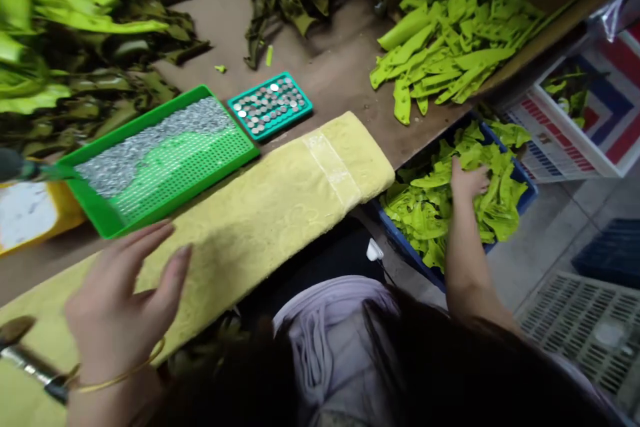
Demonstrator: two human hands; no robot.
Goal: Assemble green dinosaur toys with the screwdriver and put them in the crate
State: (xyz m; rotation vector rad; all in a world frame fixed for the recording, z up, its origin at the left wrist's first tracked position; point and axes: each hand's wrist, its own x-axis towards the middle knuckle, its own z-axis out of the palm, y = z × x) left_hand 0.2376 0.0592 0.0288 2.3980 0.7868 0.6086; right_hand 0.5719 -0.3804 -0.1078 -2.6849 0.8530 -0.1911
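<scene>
Reaching beside the near edge of the bench (335, 67), the right hand (469, 181) touches lime-green pieces (430, 221) in a blue crate (528, 197), apparently gathering, grip unclear; lifting needs a firm pinch. The left hand (123, 290) hovers, fingers parted.

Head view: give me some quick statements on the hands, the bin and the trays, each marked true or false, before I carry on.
1. The right hand is among the green pieces in the blue bin. True.
2. The left hand is over the yellow pad. True.
3. The left hand is clenched in a fist. False: it is open, with nothing seen in its grasp.
4. The teal tray lies beside the green tray. True.
5. Grey bits cover the green tray's whole floor. False: part of its perforated floor is bare.
6. The blue bin stands left of the yellow pad. False: it stands to the right.
</scene>
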